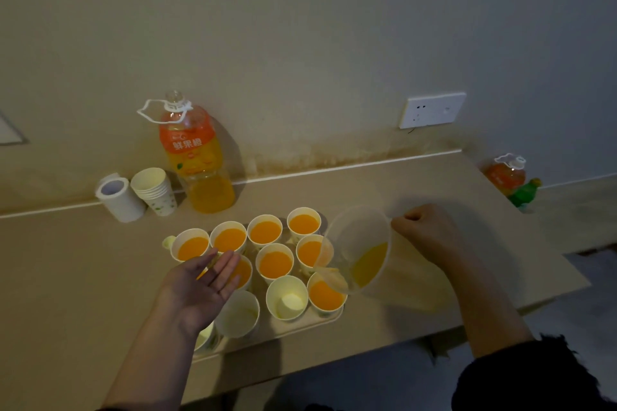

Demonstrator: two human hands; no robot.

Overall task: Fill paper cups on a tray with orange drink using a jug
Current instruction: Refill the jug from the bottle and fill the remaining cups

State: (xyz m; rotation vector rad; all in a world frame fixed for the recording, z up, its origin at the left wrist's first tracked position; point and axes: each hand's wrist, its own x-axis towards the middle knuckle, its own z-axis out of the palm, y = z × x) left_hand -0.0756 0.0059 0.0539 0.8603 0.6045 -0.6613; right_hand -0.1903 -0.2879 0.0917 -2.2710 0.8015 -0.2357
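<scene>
A translucent plastic jug [360, 250] tilts over the front right corner of a pale rectangular tray [283, 330], its spout above a white paper cup of orange drink [325, 295]. The right hand [430, 230] grips the jug's far side, fingers curled. The left hand [203, 284] hovers palm-up over the tray's left cups, fingers straight. An empty white paper cup [287, 299] stands just beside the filled one. Behind the tray on the beige tabletop [417, 183] stands a large orange-drink bottle [197, 157].

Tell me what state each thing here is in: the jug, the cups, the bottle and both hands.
Jug: tilted, spout over a filled front cup, little drink left.
Right hand: grips the jug.
Left hand: open, palm up, above the tray.
Back-row cups: filled with orange drink.
Middle front cup: empty.
Orange drink bottle: upright, partly full.
Spare cup stack: upright, nested.
</scene>
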